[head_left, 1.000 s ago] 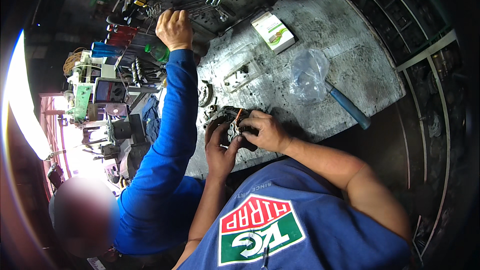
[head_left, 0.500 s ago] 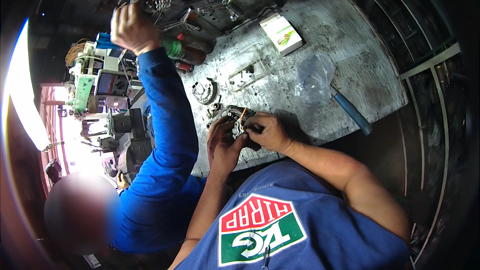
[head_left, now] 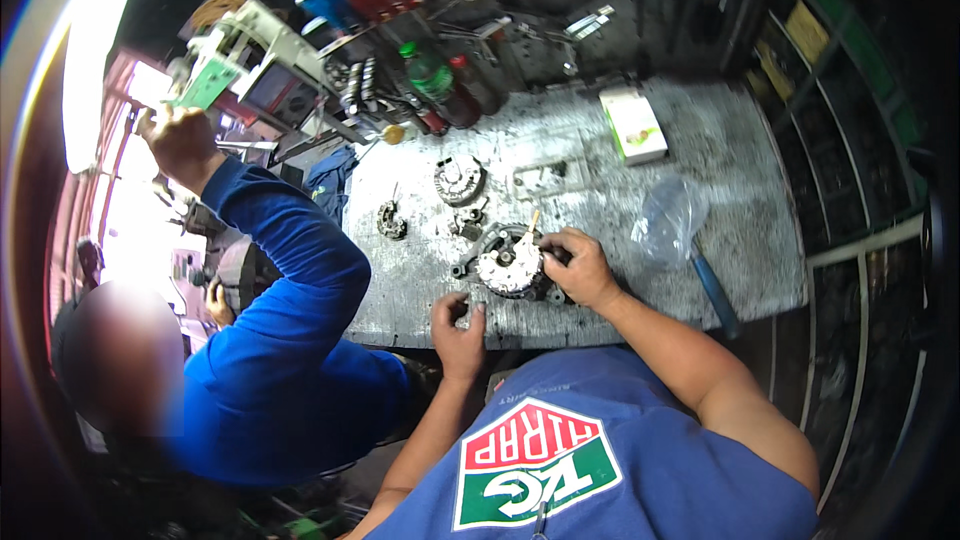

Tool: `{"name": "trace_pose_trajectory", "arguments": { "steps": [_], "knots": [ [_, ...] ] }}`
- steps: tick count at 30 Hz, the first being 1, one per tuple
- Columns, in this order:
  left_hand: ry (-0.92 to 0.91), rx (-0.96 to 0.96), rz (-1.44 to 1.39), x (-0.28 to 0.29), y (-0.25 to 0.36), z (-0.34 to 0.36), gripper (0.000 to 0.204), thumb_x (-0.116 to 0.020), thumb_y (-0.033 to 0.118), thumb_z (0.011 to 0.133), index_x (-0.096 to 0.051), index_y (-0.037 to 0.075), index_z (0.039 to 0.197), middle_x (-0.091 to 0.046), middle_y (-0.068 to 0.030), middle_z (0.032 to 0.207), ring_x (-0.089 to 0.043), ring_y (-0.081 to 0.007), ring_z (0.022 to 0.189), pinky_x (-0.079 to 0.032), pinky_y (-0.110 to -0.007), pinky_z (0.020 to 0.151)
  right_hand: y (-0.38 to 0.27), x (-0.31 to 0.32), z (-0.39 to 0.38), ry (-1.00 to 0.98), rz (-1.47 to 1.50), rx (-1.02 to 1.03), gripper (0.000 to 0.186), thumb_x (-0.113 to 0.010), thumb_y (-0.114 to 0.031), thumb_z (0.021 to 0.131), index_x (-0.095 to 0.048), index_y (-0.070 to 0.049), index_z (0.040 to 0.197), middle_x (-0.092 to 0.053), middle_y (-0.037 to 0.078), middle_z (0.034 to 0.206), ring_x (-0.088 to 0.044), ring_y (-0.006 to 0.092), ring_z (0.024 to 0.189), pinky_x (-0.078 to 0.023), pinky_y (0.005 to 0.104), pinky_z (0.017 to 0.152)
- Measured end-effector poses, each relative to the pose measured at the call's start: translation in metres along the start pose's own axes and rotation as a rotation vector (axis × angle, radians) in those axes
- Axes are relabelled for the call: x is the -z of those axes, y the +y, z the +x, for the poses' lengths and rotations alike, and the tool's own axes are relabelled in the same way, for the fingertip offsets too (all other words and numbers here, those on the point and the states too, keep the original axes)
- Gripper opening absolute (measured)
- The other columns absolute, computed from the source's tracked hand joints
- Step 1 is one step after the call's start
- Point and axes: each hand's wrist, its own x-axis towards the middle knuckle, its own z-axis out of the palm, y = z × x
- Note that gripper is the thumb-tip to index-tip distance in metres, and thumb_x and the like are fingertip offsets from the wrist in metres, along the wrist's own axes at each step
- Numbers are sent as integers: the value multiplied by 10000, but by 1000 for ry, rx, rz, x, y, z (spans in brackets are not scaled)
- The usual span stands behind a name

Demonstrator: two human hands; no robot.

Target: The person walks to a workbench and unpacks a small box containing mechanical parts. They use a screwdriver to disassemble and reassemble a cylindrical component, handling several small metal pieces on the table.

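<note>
An alternator housing (head_left: pixel 508 262), round and metal with its inner parts exposed, lies on the worn grey workbench (head_left: pixel 400 300) in front of me. A thin orange-yellow piece (head_left: pixel 535 220) sticks up from its far rim. My right hand (head_left: pixel 585 270) grips the housing's right edge, with thumb and fingers curled there; anything small between them is hidden. My left hand (head_left: pixel 460 338) is off the housing at the bench's near edge, its thumb and fingers apart and nothing in them. Beyond the housing sit a round slotted cover (head_left: pixel 460 180) and a small metal part (head_left: pixel 392 221).
A co-worker's blue sleeve (head_left: pixel 300 260) and raised hand (head_left: pixel 183 145) are on my left. Toward the right lie a clear plastic bag (head_left: pixel 672 220), a blue-handled tool (head_left: pixel 715 295) and a white-green box (head_left: pixel 633 126). Bottles (head_left: pixel 430 75) stand at the back.
My left hand has let go of the housing and drawn back to the bench edge. The housing now rests on the bench. The co-worker's raised hand has moved left, and the view has shifted.
</note>
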Motion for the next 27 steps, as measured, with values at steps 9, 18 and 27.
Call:
{"name": "trace_pose_trajectory", "arguments": {
  "steps": [9,18,27],
  "knots": [
    [289,-213,-277,-67,8,-28,281,-902,41,912,-789,22,1169,-710,-94,1134,-679,-184,952,-568,-321,850,15,9,8,-126,19,67,208,-743,-19,965,-776,21,1166,-723,47,1003,-666,118,887,-550,283,819],
    [422,-200,-253,-82,32,-35,259,-937,55,856,-816,30,1084,-732,-100,1059,-690,-226,921,-556,-345,827,23,10,5,-171,119,-154,209,-742,-17,1004,-767,8,1211,-719,-31,1012,-628,48,878,-535,236,798],
    [383,-498,-3,-42,29,-9,586,-948,150,760,-737,94,1303,-604,-226,1490,-568,-444,1384,-467,-534,1175,20,15,20,-209,-36,9,257,-733,-99,1057,-755,16,1286,-790,100,1125,-725,169,985,-588,337,927]
  ]
}}
